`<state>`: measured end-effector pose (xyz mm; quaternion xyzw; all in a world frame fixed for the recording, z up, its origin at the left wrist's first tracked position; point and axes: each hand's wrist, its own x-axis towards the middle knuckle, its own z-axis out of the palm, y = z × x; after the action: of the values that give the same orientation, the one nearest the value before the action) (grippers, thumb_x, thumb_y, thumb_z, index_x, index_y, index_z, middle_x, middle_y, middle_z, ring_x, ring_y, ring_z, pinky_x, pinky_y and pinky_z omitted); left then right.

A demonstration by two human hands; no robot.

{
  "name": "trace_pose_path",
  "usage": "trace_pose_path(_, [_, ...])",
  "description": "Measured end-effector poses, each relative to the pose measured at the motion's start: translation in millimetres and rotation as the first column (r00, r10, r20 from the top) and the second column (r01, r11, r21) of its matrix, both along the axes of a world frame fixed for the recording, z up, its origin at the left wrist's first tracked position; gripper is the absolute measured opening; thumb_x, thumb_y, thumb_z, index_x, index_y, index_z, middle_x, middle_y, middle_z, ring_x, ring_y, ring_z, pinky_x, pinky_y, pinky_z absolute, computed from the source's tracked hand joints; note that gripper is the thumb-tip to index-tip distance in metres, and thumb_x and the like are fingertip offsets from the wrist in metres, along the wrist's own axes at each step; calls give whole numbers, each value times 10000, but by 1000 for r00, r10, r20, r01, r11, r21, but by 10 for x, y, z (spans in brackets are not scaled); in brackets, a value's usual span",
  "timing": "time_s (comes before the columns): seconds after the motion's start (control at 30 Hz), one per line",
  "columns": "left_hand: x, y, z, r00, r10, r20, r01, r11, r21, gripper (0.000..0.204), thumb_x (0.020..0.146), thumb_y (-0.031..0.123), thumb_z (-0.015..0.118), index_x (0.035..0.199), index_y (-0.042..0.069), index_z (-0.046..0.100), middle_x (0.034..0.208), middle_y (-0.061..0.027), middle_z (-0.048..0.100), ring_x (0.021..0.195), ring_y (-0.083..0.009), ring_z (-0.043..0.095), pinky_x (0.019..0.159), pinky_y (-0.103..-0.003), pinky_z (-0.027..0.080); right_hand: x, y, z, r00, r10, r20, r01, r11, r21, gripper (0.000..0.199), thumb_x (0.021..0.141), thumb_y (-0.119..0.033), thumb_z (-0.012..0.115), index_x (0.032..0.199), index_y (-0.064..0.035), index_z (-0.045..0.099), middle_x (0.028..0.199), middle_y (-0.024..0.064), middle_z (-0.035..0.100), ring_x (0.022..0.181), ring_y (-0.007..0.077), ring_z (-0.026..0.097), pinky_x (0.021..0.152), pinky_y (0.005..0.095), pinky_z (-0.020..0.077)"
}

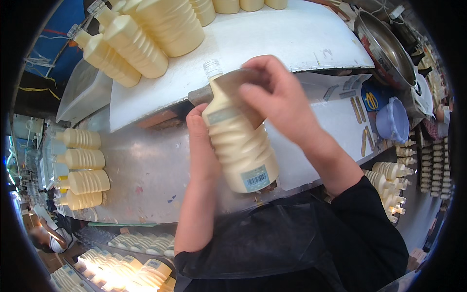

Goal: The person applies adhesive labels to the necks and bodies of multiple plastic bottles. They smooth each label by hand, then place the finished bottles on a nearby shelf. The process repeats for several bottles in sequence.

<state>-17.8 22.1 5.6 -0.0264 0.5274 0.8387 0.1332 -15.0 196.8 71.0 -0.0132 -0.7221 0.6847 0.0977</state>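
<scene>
My left hand (pixel 197 129) grips ribbed cream plastic bottle (pixel 239 143), blue rectangular label (pixel 255 179) on; right hand (pixel 273 90) pinches flat brown sheet (pixel 234 80), likely unfinished.

The left forearm (pixel 195 214) rises almost vertically from the lower edge, bare up to the dark clothing, its wrist nearly straight. The left grip (pixel 199 143) stands upright, its thumb (pixel 196 125) pointing up toward the camera side; most of its fingers are hidden from view. The right forearm (pixel 328 153) slants up and leftward out of a black sleeve (pixel 374 224) that ends below the wrist. The right grip (pixel 282 100) sits higher than the left one and across from it, knuckles arched, fingers bent leftward, thumb (pixel 255 99) below the index finger (pixel 266 62) in a pinch. Its outline is slightly blurred.
</scene>
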Motion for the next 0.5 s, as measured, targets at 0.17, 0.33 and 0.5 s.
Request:
trace_pose_path(0.17, [-13, -21, -35, 998, -18, -56, 7, 983, -181, 409, 1061, 262, 552, 1361, 31, 396, 1313, -120, 520, 1151, -164, 534, 1012, -310, 452, 77, -213, -96, 986, -53, -158, 114, 904, 411, 296, 972, -81, 569, 1252, 2, 519, 1128, 209, 645, 1018, 332, 658, 919, 394, 515])
trace_pose_path(0.33, [25, 12, 1, 1000, 24, 4, -24, 997, -76, 332, 1074, 198, 513, 1354, 40, 431, 1334, -110, 529, 1168, -168, 544, 1028, -322, 456, 10, 110, -544, 964, -216, -155, 254, 924, 287, 308, 986, -80, 571, 1279, 1, 519, 1144, 148, 635, 1068, 239, 613, 950, 352, 485])
trace_pose_path(0.5, [29, -16, -65, 997, 57, 48, -59, 998, 32, 319, 1069, 164, 524, 1361, 52, 465, 1325, -96, 550, 1184, -172, 559, 1043, -334, 463, 14, 146, -569, 965, -195, -177, 225, 960, 169, 333, 988, -104, 561, 1300, -4, 502, 1255, 166, 600, 1179, 289, 575, 1032, 375, 445])
